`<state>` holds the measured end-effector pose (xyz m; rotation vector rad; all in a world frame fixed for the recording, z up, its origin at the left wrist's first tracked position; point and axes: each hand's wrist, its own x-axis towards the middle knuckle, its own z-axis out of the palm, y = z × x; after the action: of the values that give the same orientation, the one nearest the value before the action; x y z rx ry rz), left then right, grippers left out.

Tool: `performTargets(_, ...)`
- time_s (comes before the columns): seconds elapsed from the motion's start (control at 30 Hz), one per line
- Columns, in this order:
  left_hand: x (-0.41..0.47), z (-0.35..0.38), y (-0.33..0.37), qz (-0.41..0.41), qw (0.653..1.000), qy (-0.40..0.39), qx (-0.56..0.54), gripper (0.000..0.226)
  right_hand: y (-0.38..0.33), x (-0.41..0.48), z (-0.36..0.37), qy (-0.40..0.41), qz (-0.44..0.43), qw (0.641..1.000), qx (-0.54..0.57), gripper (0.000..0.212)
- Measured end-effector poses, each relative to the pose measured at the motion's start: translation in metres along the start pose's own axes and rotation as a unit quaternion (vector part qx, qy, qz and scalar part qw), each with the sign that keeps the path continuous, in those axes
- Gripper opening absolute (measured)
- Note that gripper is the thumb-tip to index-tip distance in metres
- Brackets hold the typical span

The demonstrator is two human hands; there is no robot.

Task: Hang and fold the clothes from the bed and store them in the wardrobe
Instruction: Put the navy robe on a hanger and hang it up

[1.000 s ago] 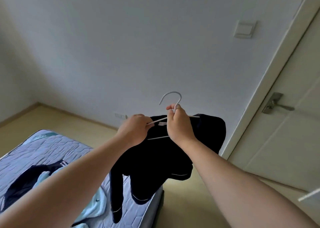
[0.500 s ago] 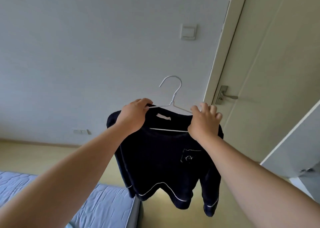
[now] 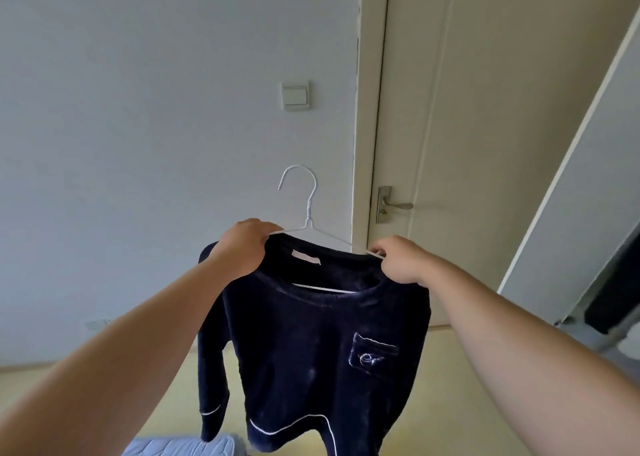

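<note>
- Down at the bottom edge, a corner of the bed's mattress (image 3: 183,447) pokes into sight. The rest is cut off, so I cannot say what clothes lie on it.
- The left hand (image 3: 242,247) is clenched over the left shoulder of the navy sweater (image 3: 311,334), knuckles up, with the wire emerging at its fingertips. I judge it is drawing the cloth out along the hanger's arm so the shoulder seats squarely.
- The white wire hanger (image 3: 309,209) sits inside the neck opening, with its hook upright and free above the collar. The lower bar shows through the neckline. Both ends are buried in cloth, so it is hard to make out how well they fill the shoulders.
- The sweater hangs in the air in front of the person, with its chest pocket (image 3: 372,353) facing them. It looks raised so the body and sleeves can drop straight and smooth. The hem runs off the bottom of the view, and the right forearm covers most of the right sleeve.
- The right hand (image 3: 401,261) pinches the hanger's right arm just where it enters the shoulder, steadying that side. Its fingertips are turned away, so I cannot tell whether cloth is caught in the pinch too.
- Behind stands a shut door (image 3: 502,109) with a lever handle (image 3: 394,206).
- At the far right a pale slanted panel (image 3: 571,213) cuts in. It may belong to the wardrobe, but I cannot tell, and no rail shows.
</note>
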<state>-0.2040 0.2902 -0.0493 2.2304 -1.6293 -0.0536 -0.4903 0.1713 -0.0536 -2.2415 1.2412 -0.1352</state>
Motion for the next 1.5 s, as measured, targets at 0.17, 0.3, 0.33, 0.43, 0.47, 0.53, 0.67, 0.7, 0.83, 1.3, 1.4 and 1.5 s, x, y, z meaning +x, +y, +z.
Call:
performTargets(0.17, 0.021, 0.02, 0.04, -0.009, 0.994, -0.007, -0.11, 0.04, 0.043, -0.005, -0.023, 0.017, -0.026, 0.999, 0.013, 0.045)
performTargets(0.3, 0.032, 0.036, 0.075, 0.018, 0.994, -0.054, -0.095, 0.026, 0.07, 0.0, -0.029, 0.085, -0.017, 0.996, -0.007, 0.037)
performTargets(0.33, 0.032, 0.041, 0.085, 0.033, 0.994, -0.063, -0.082, 0.033, 0.075, 0.001, -0.031, 0.097, -0.013, 0.995, -0.008, 0.036)
performTargets(0.43, 0.035, 0.059, 0.115, 0.07, 0.991, -0.093, -0.06, 0.055, 0.081, 0.002, -0.034, 0.125, -0.02, 0.991, -0.031, 0.031)
performTargets(0.47, 0.04, 0.065, 0.123, 0.077, 0.991, -0.097, -0.053, 0.057, 0.082, 0.002, -0.035, 0.142, -0.03, 0.987, -0.072, 0.029)
performTargets(0.53, 0.052, 0.073, 0.133, 0.089, 0.992, -0.081, -0.03, 0.055, 0.084, 0.003, -0.038, 0.197, -0.032, 0.969, -0.143, 0.023)
performTargets(0.67, 0.082, 0.083, 0.138, 0.049, 0.995, -0.052, -0.071, 0.059, 0.1, 0.003, -0.053, 0.298, 0.036, 0.938, -0.173, 0.023)
performTargets(0.7, 0.089, 0.087, 0.141, 0.042, 0.993, -0.051, -0.097, 0.059, 0.106, 0.002, -0.057, 0.289, 0.041, 0.941, -0.171, 0.023)
performTargets(0.83, 0.115, 0.105, 0.168, 0.112, 0.982, -0.033, -0.148, 0.06, 0.12, -0.002, -0.066, 0.301, 0.044, 0.925, -0.226, 0.031)
performTargets(1.3, 0.204, 0.147, 0.246, 0.385, 0.903, -0.112, -0.152, 0.029, 0.156, -0.024, -0.081, 0.337, 0.161, 0.878, -0.3, 0.005)
performTargets(1.4, 0.228, 0.156, 0.248, 0.413, 0.898, -0.101, -0.115, 0.026, 0.16, -0.031, -0.083, 0.337, 0.218, 0.866, -0.298, 0.025)
performTargets(1.5, 0.24, 0.16, 0.26, 0.401, 0.907, -0.107, -0.073, 0.041, 0.162, -0.04, -0.084, 0.347, 0.247, 0.858, -0.287, 0.041)
